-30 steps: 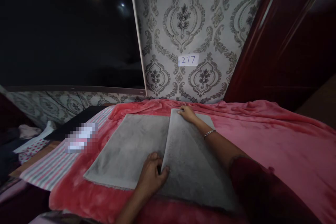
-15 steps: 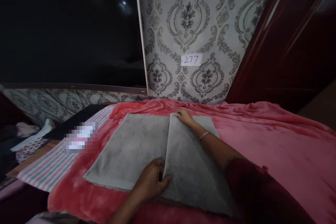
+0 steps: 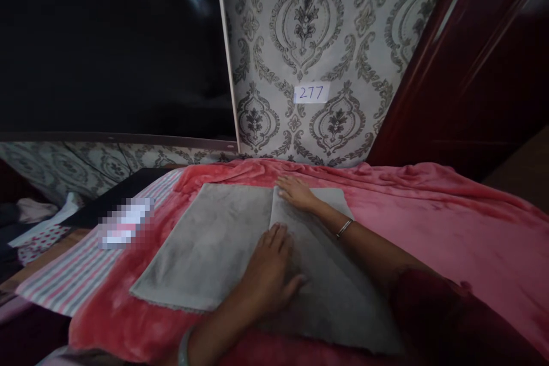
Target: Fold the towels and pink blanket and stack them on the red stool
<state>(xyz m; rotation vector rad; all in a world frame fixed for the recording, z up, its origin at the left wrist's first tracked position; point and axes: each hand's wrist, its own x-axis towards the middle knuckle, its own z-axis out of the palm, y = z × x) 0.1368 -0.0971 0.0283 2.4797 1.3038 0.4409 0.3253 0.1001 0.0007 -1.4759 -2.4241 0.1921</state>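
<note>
A grey cloth [image 3: 206, 240], towel-like, lies spread in front of me, its right part folded over so that an edge runs down its middle. Across that edge, near the front, my left hand [image 3: 272, 269] rests flat with fingers extended and thumb out to the right. Farther back, my right hand [image 3: 295, 191] lies open on the far end of the folded part, fingers pointing left over the edge. Neither hand grips the cloth. Beneath the cloth is a red-pink plush blanket [image 3: 429, 229].
Left of the blanket lies a striped cloth [image 3: 64, 283] with a blurred patch on it. A large dark screen [image 3: 107, 51] stands behind on the left. Patterned wallpaper bears a paper label [image 3: 311, 92] reading 277. A dark red wooden panel [image 3: 463, 68] rises at right.
Both hands have let go of the fold's edge and opened flat on the cloth. My left hand has moved forward and right. The view has shifted slightly.
</note>
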